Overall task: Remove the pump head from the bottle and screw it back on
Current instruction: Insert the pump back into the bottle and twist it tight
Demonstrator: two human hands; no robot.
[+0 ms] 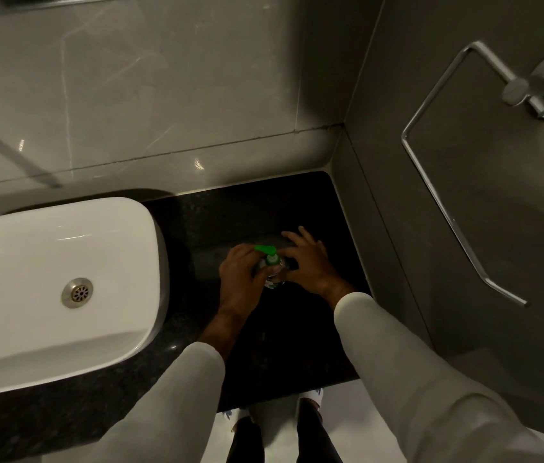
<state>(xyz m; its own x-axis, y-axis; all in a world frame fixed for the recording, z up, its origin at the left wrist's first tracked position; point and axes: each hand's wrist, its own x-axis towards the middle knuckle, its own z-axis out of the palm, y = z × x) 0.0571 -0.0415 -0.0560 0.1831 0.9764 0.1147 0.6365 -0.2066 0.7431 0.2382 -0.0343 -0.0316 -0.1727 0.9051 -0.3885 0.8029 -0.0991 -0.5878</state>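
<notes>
A small clear bottle (274, 279) stands upright on the black counter (263, 208), right of the sink. Its green pump head (268, 252) sits on top with the spout pointing left. My left hand (239, 282) wraps around the bottle's left side. My right hand (307, 262) is at the bottle's right side, thumb and forefinger at the pump collar, the other fingers spread above the counter. Much of the bottle body is hidden by my hands.
A white basin (46, 289) with a metal drain (77, 292) fills the left. Grey tiled walls close the back and right. A chrome towel rail (447, 212) hangs on the right wall. The counter's front edge lies near my feet.
</notes>
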